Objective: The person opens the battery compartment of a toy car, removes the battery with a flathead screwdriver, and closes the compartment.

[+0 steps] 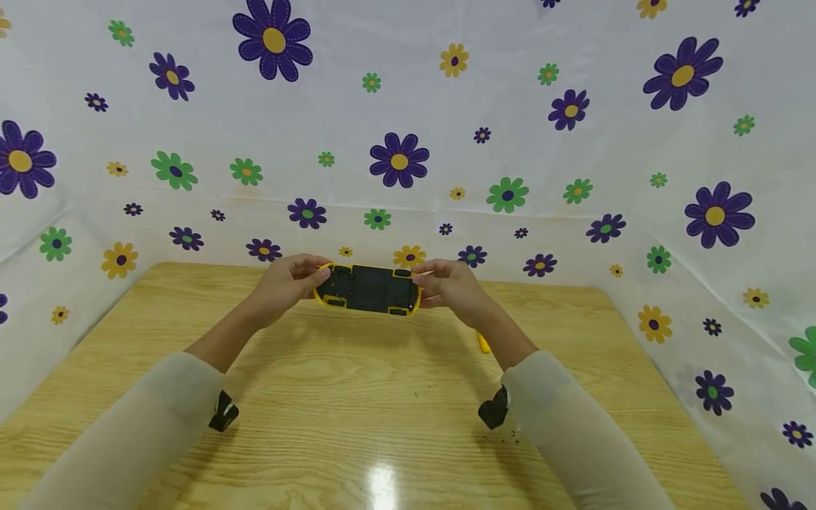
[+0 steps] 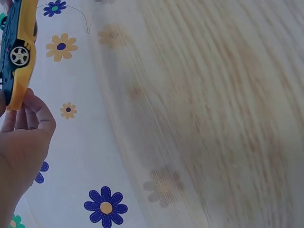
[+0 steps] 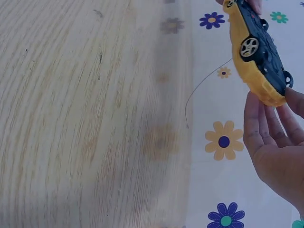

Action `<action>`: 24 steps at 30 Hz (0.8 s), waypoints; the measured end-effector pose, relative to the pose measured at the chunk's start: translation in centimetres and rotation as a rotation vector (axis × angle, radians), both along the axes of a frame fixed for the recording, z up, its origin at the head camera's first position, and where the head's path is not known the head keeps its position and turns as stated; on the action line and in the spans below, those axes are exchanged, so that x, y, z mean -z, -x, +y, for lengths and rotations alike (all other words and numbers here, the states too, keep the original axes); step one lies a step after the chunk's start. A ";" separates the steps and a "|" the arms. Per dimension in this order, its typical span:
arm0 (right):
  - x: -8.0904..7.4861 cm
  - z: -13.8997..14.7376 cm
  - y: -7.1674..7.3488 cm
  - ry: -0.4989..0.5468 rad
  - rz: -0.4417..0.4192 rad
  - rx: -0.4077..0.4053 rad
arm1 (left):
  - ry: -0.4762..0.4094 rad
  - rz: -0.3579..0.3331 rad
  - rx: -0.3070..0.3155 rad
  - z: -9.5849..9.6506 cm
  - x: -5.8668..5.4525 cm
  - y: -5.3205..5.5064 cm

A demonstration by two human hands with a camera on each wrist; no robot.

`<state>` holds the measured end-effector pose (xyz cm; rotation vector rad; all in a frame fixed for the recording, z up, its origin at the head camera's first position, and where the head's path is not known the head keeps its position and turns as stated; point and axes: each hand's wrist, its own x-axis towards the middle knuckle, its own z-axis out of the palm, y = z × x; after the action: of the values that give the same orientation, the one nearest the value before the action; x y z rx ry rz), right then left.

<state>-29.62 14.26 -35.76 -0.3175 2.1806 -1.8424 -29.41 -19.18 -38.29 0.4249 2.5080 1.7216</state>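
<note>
A yellow toy car [image 1: 372, 289] is held up above the far part of the table, its black underside turned toward the head camera. My left hand [image 1: 288, 287] grips one end, the thumb lying on the underside. At the other end my right hand [image 1: 454, 287] holds the car between thumb and fingers. In the left wrist view the left hand [image 2: 28, 137] pinches the end of the car [image 2: 23, 61] below a silver-spoked wheel. The right wrist view shows the right hand [image 3: 278, 147] with its fingers behind the yellow body [image 3: 247, 66] and a thin wire trailing from the car.
A yellow object [image 1: 483, 343], partly hidden by the right forearm, lies on the wooden table [image 1: 357, 397]. Several tiny dark bits [image 1: 510, 439] lie near the right sleeve. A white flowered sheet [image 1: 433, 106] hangs behind and along both sides of the table.
</note>
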 end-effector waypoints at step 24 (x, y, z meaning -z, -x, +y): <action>-1.1 0.6 0.2 0.146 -0.119 0.108 | -0.288 -0.076 -0.006 1.7 -2.0 0.2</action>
<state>-29.79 14.90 -34.69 -0.1169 2.0253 -2.0284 -29.63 -17.50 -36.28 0.3607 2.2185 2.0670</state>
